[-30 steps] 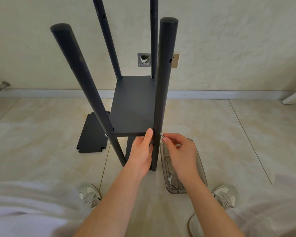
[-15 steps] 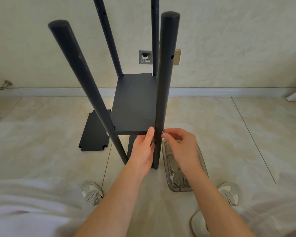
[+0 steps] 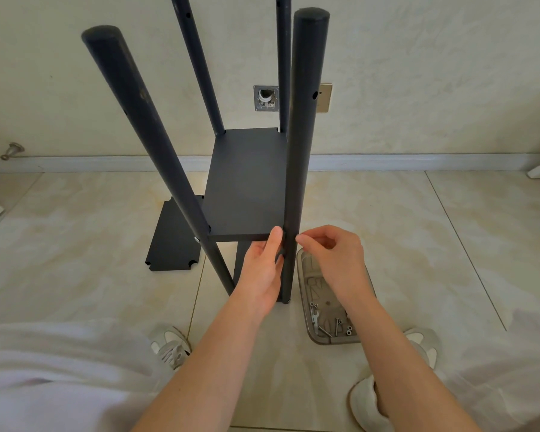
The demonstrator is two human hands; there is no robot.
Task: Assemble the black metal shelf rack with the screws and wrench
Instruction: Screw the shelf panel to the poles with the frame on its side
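**Starting that front-corner screw without cross-threading it**

The rack is standing on the floor with four posts up and one shelf panel [image 3: 247, 188] between them. All places below are relative to the near post [image 3: 296, 166], the fat one closest to the camera.

The left hand [image 3: 259, 275] is just left of that post at shelf height. Its thumb is up against the panel's front corner, and as far as I can tell its grip is wrapped round the post. The right hand [image 3: 334, 260] is on the post's right side at the same height, grip clenched into a thumb-and-forefinger pinch touching the metal. I'd guess it's pinching a screw, but that's too small to see.

My take on doing this bit well:
- Use the left hand to nudge the panel until its corner hole meets the post hole.
- Spin the screw in by fingers only, straight and level.
- If it binds, back off and realign.
- Leave it loose until every corner is in.

What looks like the wrench [image 3: 314, 318] and the spare screws [image 3: 337, 325] sit in the tray [image 3: 334, 342], just right of the post's foot. Another panel [image 3: 172, 238] lies flat on the floor to the post's left.
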